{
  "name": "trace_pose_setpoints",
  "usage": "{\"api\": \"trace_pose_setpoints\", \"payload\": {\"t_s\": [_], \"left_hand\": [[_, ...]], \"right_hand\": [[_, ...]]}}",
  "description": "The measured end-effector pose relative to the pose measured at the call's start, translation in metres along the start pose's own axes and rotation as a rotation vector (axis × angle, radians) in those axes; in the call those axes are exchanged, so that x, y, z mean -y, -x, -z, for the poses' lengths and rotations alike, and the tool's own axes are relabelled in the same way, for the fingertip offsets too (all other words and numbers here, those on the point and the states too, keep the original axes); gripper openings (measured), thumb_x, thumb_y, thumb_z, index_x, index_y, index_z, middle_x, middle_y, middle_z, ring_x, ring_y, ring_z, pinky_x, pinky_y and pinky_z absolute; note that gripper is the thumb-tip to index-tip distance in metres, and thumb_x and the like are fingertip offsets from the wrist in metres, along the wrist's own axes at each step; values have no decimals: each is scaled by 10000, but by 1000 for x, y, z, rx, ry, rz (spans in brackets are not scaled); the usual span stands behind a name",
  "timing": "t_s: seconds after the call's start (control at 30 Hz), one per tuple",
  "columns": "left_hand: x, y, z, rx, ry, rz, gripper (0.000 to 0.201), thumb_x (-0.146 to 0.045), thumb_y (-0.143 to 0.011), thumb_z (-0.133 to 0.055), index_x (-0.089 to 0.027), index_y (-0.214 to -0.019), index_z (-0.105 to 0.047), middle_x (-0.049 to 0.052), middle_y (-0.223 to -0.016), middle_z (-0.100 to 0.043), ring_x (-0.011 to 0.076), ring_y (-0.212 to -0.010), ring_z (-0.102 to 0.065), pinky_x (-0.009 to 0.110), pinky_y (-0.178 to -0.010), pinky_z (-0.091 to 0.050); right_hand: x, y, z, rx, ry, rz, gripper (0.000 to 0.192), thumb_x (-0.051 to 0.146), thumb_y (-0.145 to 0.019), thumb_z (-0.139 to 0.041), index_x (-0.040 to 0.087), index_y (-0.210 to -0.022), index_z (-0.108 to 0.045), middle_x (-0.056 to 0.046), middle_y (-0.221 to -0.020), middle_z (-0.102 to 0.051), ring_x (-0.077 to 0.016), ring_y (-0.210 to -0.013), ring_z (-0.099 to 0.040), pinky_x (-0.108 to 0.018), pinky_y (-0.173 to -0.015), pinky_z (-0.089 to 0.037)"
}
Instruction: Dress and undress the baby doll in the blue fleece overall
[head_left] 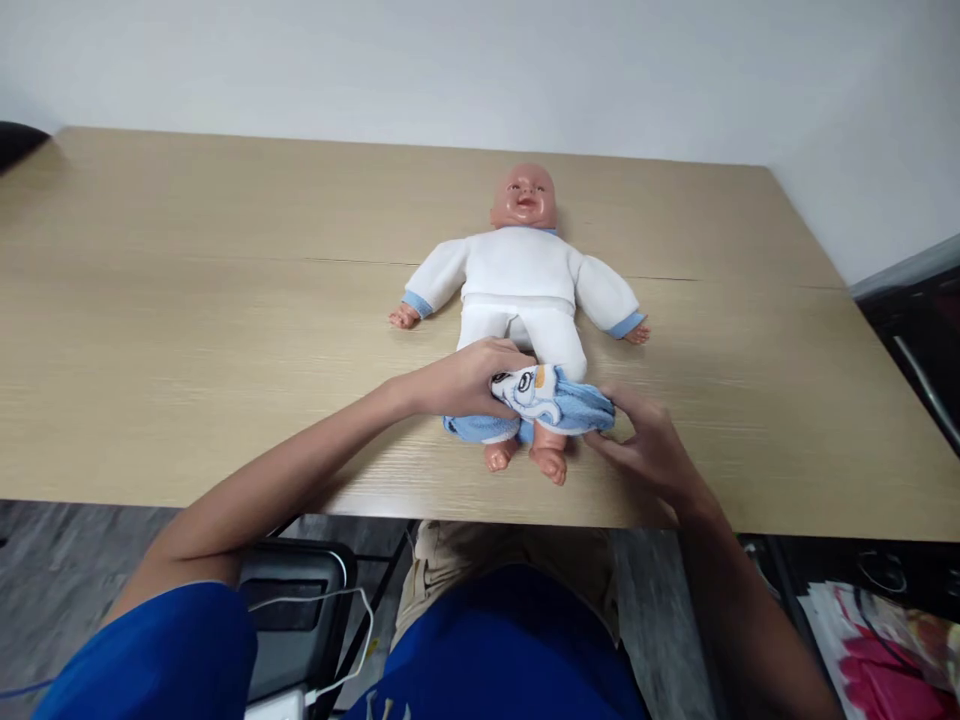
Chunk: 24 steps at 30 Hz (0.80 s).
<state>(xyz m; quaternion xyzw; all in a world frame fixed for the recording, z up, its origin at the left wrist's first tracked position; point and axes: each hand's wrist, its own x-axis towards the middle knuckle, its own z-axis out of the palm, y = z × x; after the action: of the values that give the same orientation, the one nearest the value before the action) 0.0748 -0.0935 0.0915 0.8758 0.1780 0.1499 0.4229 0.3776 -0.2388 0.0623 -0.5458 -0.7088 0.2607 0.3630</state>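
Observation:
A baby doll (523,270) in a white top and white trousers lies on its back on the wooden table (187,330), head away from me. A light blue garment with a cartoon print (551,398) is bunched around the doll's lower legs, just above its bare feet. My left hand (469,378) grips the garment's left side at the doll's leg. The right side of the garment is pinched by my right hand (651,442).
The table's near edge runs just below the doll's feet. Under the table on the left stands a dark case (300,610) with a white cable. A black frame (919,340) is at the right, and a colourful bag (885,650) lies on the floor at lower right.

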Motion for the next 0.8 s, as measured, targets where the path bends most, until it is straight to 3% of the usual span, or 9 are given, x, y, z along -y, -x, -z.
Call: {"api": "trace_pose_setpoints", "payload": {"t_s": [0.1,0.17,0.27,0.37,0.47,0.57,0.63,0.7,0.8], "left_hand": [[2,17,3,-106,-100,-49,321,-446,-947,-958,-284,-1207,-863,136,-1474,-840,395,-1417,-713,581,-1322,-523],[5,32,2,-212,-139,-9,472,-566,-958,-988,-293,-1317,-851,160,-1765,-704,443,-1646,-591,668,-1457,-414],[9,50,0,-312,-154,87,566,-691,-940,-999,-271,-1268,-807,179,-1924,-552,475,-1765,-461,749,-1504,-314],[13,54,0,-279,-73,82,448,-621,-958,-984,-259,-1121,-778,169,-1913,-575,462,-1775,-469,745,-1505,-311],[19,45,1,-281,72,56,291,-492,-1022,-919,-255,-1028,-750,144,-1746,-733,411,-1664,-617,722,-1479,-363],[27,32,-6,-487,227,76,261,-449,-1050,-877,-240,-1027,-722,150,-1501,-811,354,-1464,-736,676,-1388,-494],[32,30,-14,-657,240,121,248,-438,-1045,-870,-232,-1044,-733,148,-1469,-748,336,-1455,-714,623,-1327,-562],[35,34,-24,-755,186,186,255,-416,-999,-899,-239,-1109,-752,144,-1520,-644,338,-1520,-642,557,-1245,-625],[38,44,-34,-743,174,245,434,-421,-910,-975,-271,-1235,-730,123,-1455,-564,325,-1467,-594,464,-1095,-683]], "right_hand": [[1,-9,8,53,63,92,256,361,-952,-883,286,-1178,-787,-94,-1218,-839,-359,-1169,-790,-524,-1051,-673],[3,-11,10,46,114,150,375,401,-954,-933,284,-1278,-786,-135,-1372,-812,-403,-1345,-751,-612,-1192,-643],[6,-16,13,60,101,181,395,441,-993,-942,291,-1328,-794,-147,-1434,-775,-407,-1405,-725,-646,-1251,-617],[8,-31,15,35,-3,137,207,469,-1074,-878,293,-1159,-810,-129,-1392,-786,-383,-1354,-754,-615,-1235,-630],[2,-56,12,56,-198,12,327,612,-1146,-810,285,-1130,-796,-85,-1177,-807,-305,-1061,-773,-477,-969,-682],[-10,-82,0,28,-348,-117,508,783,-1098,-821,279,-1093,-759,-9,-905,-698,-222,-789,-620,-344,-687,-544],[-19,-91,-11,-23,-377,-159,567,828,-1024,-871,280,-1036,-727,12,-866,-657,-212,-778,-583,-328,-677,-518],[-24,-93,-22,-55,-391,-194,570,820,-995,-889,281,-1022,-707,13,-893,-674,-220,-819,-606,-346,-742,-562],[-26,-86,-34,-71,-478,-283,535,786,-1004,-872,284,-1025,-688,19,-903,-674,-222,-825,-617,-368,-791,-589]]}}
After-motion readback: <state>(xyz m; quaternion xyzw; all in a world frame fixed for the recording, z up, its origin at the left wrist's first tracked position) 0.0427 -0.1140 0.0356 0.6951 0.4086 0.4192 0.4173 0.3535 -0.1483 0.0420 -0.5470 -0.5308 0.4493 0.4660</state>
